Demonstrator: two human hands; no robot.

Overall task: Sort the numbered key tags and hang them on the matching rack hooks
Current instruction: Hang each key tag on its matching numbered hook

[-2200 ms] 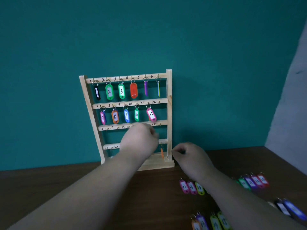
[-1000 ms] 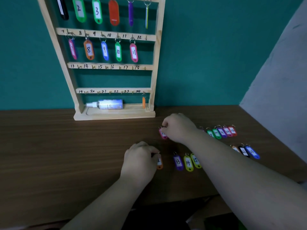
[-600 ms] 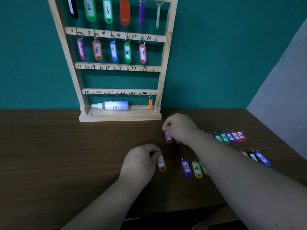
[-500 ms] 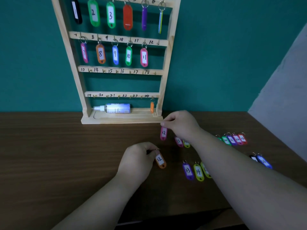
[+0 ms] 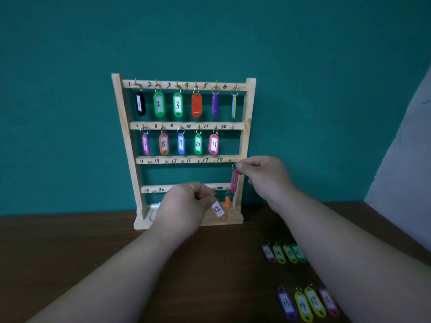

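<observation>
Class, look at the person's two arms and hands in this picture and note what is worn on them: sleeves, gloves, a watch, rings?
Both are bare. The left hand and right hand wear no gloves, and no ring shows. The left forearm and right forearm are uncovered to the frame's edge: no sleeve, watch or bracelet shows.

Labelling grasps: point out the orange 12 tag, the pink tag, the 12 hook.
orange 12 tag (image 5: pixel 217 209), head view, white label.
pink tag (image 5: pixel 234 180), head view, tag body.
12 hook (image 5: pixel 232 127), head view, hook shank.
</observation>
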